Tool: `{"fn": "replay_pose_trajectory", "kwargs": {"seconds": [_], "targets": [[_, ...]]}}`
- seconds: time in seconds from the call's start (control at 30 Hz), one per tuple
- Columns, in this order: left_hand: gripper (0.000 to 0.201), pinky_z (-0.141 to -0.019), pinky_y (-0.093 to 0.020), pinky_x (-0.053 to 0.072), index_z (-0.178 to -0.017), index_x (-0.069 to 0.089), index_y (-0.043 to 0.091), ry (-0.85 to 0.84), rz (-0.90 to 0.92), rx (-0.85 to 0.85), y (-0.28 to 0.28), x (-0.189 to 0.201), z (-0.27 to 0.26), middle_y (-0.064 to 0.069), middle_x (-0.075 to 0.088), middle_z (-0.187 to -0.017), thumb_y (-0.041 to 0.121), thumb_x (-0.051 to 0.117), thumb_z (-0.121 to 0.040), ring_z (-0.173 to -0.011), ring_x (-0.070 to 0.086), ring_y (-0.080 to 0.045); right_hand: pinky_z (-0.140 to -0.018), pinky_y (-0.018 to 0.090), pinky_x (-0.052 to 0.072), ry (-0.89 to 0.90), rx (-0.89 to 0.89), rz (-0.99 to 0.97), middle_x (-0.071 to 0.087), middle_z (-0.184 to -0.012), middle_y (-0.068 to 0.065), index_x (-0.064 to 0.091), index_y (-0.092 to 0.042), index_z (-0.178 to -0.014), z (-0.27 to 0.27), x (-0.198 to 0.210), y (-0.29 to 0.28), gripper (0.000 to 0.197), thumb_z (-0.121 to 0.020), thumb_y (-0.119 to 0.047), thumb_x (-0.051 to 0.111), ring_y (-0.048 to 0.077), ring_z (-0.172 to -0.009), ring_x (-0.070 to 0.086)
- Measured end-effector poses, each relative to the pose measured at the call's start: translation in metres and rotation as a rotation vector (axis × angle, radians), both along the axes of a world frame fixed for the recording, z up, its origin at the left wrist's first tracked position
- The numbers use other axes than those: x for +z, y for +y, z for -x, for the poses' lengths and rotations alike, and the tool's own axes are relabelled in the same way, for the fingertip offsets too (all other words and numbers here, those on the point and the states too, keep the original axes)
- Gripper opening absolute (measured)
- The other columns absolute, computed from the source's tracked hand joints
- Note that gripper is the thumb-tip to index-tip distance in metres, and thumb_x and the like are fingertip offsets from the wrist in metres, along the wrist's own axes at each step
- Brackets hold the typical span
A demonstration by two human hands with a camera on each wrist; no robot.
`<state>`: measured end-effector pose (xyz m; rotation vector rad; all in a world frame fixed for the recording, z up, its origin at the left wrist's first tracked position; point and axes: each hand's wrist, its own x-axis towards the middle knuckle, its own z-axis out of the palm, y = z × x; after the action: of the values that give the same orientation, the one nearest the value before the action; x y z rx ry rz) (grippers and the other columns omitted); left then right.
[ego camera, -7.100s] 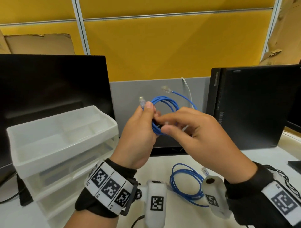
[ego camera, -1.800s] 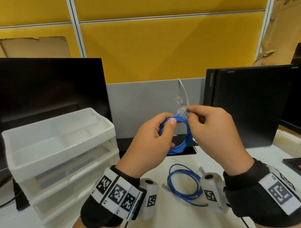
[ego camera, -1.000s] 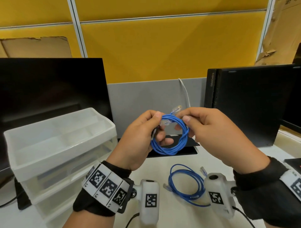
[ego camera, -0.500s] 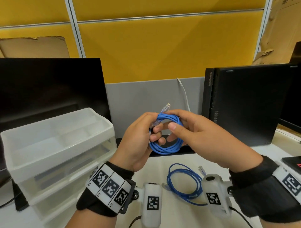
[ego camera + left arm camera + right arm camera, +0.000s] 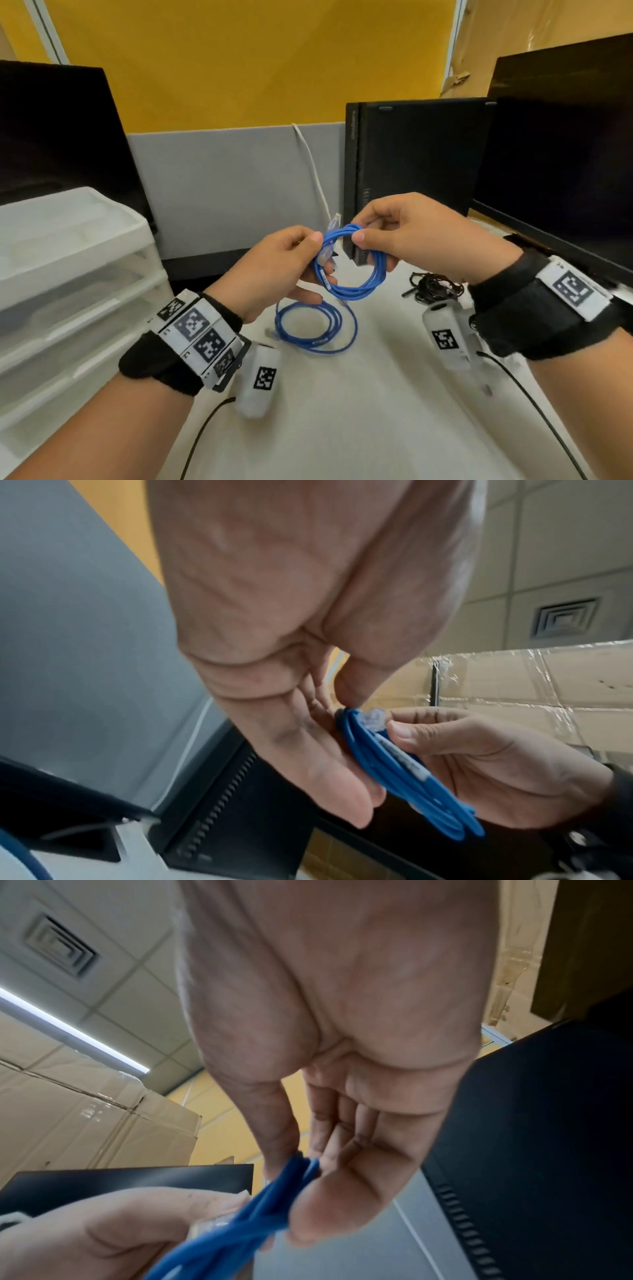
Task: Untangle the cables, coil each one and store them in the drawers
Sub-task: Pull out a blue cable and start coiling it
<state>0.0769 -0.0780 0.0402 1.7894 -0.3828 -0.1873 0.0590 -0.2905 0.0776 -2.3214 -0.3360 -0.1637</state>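
Observation:
Both hands hold a coiled blue network cable (image 5: 356, 274) in the air above the desk. My left hand (image 5: 274, 270) pinches the coil's left side, where two clear plugs (image 5: 330, 240) lie together. My right hand (image 5: 411, 236) pinches the coil's top between thumb and fingers. In the left wrist view the blue coil (image 5: 404, 772) lies between both hands. The right wrist view shows the blue coil (image 5: 267, 1202) pinched at the thumb tip. A second blue cable (image 5: 315, 325) lies loosely coiled on the desk below. A black cable bundle (image 5: 433, 286) sits on the desk to the right.
A translucent white drawer unit (image 5: 68, 274) with an open tray on top stands at the left. Black monitors (image 5: 61, 137) and a black computer tower (image 5: 411, 161) line the back. A white wire (image 5: 313, 171) hangs on the grey partition. Thin black wrist-camera leads run over the desk.
The view has swung to the right and down, so the black bundle now shows. The coil stays held in both hands, and my right hand now pinches its top edge.

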Motion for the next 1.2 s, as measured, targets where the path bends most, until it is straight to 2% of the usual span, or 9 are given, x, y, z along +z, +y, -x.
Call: {"fn": "replay_pose_trajectory", "kwargs": {"seconds": [0.13,0.37,0.5,0.63,0.7,0.87,1.03,1.13,1.2], "targets": [[0.028,-0.077,-0.042,0.065,-0.111,0.066,0.01,0.038,-0.13,-0.131,-0.034,-0.009,0.013,-0.008,0.078,-0.096,0.028,0.045,-0.111,-0.089,0.077,-0.02,-0.06,0.021,0.058,0.102,-0.034,0.07,0.078,-0.078,-0.001,0.074,-0.024,-0.103,0.025,-0.01,-0.041,0.006,-0.098,-0.027,0.073,0.006,-0.064,0.071],[0.023,-0.072,-0.035,0.066,-0.112,0.066,0.011,0.085,-0.342,-0.233,-0.098,-0.028,0.019,-0.005,0.079,-0.101,0.027,0.05,-0.109,-0.086,0.078,-0.012,-0.061,0.019,0.057,0.232,-0.107,0.265,0.08,-0.086,-0.004,0.074,-0.028,-0.102,0.041,-0.028,-0.1,0.007,-0.096,-0.033,0.075,0.0,-0.059,0.065],[0.022,-0.069,-0.034,0.065,-0.109,0.067,0.008,0.095,-0.447,-0.275,-0.128,-0.049,0.011,-0.009,0.077,-0.103,0.024,0.052,-0.107,-0.084,0.079,-0.017,-0.06,0.02,0.057,0.346,-0.115,0.371,0.079,-0.092,0.0,0.073,-0.026,-0.104,0.039,-0.049,-0.123,0.014,-0.095,-0.036,0.076,0.002,-0.057,0.066],[0.022,-0.078,-0.042,0.066,-0.111,0.067,0.007,0.107,-0.608,-0.327,-0.148,-0.066,0.007,-0.013,0.079,-0.103,0.024,0.054,-0.107,-0.087,0.079,-0.021,-0.058,0.023,0.057,0.437,-0.097,0.445,0.079,-0.076,0.001,0.071,-0.023,-0.104,0.036,-0.074,-0.133,0.019,-0.093,-0.037,0.078,0.01,-0.064,0.069],[0.022,-0.078,-0.041,0.066,-0.112,0.068,0.008,0.095,-0.67,-0.329,-0.152,-0.07,0.004,-0.012,0.079,-0.101,0.024,0.055,-0.105,-0.088,0.079,-0.021,-0.058,0.023,0.057,0.424,-0.116,0.48,0.076,-0.071,-0.003,0.07,-0.025,-0.103,0.036,-0.079,-0.133,0.019,-0.093,-0.04,0.077,0.011,-0.065,0.069],[0.023,-0.073,-0.039,0.064,-0.114,0.067,0.008,0.043,-0.687,-0.231,-0.138,-0.059,-0.01,-0.008,0.076,-0.094,0.025,0.054,-0.105,-0.079,0.077,-0.024,-0.07,0.026,0.05,0.244,-0.148,0.759,0.065,-0.095,-0.009,0.068,-0.03,-0.107,0.035,-0.071,-0.123,0.029,-0.094,-0.056,0.069,0.009,-0.083,0.06],[0.022,-0.059,-0.023,0.059,-0.107,0.07,0.019,-0.146,-0.888,-0.139,-0.072,-0.035,-0.029,0.0,0.077,-0.09,0.035,0.056,-0.103,-0.068,0.072,-0.012,-0.083,0.031,0.055,0.155,-0.038,0.709,0.067,-0.097,-0.01,0.067,-0.032,-0.101,0.023,-0.056,-0.08,0.029,-0.097,-0.06,0.061,0.011,-0.087,0.06],[0.021,-0.079,-0.031,0.061,-0.109,0.072,0.031,-0.197,-1.128,-0.201,-0.031,-0.031,-0.028,0.006,0.074,-0.102,0.04,0.056,-0.1,-0.09,0.073,-0.02,-0.087,0.028,0.051,0.192,0.104,0.664,0.062,-0.097,-0.016,0.069,-0.035,-0.107,0.014,-0.057,-0.042,0.025,-0.1,-0.057,0.059,0.01,-0.09,0.059],[0.03,-0.094,-0.029,0.052,-0.128,0.066,0.035,-0.247,-1.299,-0.271,-0.009,-0.038,-0.025,0.013,0.063,-0.115,0.041,0.058,-0.099,-0.105,0.064,-0.017,-0.083,0.027,0.046,0.198,0.17,0.663,0.063,-0.099,-0.014,0.071,-0.032,-0.112,0.008,-0.062,-0.017,0.025,-0.102,-0.051,0.06,0.01,-0.09,0.058]]}}
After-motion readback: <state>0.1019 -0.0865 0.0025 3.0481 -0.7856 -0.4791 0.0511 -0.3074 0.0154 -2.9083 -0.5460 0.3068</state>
